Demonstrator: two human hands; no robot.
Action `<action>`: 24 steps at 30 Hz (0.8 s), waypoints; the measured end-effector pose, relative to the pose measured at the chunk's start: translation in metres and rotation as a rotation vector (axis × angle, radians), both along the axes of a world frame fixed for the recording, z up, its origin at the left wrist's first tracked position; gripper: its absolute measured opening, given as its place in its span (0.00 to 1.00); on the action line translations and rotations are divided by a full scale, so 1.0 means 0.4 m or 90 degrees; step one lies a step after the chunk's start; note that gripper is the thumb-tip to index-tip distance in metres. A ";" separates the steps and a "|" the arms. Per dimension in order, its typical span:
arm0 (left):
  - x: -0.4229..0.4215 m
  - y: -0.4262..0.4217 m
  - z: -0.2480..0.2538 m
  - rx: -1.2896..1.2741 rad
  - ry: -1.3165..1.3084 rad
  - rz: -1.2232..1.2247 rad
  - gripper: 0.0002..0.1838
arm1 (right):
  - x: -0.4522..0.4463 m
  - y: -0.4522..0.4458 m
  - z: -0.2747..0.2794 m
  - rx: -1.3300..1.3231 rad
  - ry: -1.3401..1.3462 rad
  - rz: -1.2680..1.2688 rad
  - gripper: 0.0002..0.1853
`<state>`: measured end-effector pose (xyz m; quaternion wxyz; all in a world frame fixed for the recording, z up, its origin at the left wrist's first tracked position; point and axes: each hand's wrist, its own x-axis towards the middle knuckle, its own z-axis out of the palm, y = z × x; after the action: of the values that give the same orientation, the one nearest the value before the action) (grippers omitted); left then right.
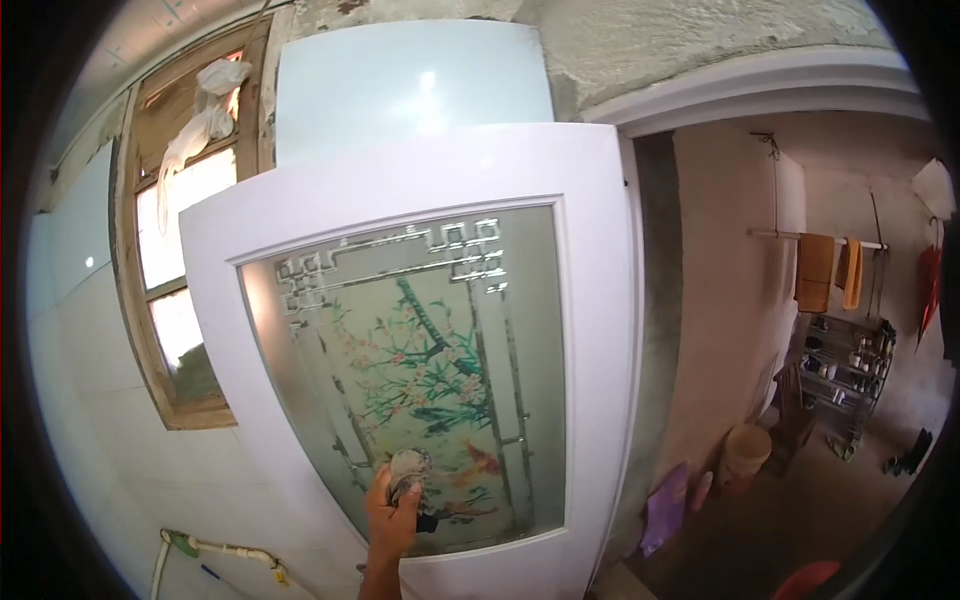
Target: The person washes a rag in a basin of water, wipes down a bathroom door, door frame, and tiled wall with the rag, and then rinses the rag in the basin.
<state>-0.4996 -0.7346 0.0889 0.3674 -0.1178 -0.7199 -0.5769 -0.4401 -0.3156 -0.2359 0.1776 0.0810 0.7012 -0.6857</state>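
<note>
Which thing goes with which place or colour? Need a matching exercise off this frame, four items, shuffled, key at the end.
Things
1. grey wad
2. orange towels
3. window frame
4. door

Places and colours
A. hung over a rod
B. white, around patterned glass
C. held in a hand
D. brown

Pairs: 1-C, 2-A, 3-D, 4-B

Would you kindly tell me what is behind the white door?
A glossy pale panel shows above the white door, and a wooden window frame beside it; the rest is covered.
</note>
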 end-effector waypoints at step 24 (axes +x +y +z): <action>0.062 -0.595 0.038 0.004 0.155 0.545 0.32 | -0.614 -0.105 1.163 -0.366 0.782 -0.163 0.23</action>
<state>-0.4749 -0.9725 0.1042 0.6555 0.1251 -0.6538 -0.3566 -0.6856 -0.3574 0.2294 -0.3196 -0.2902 0.4502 -0.7817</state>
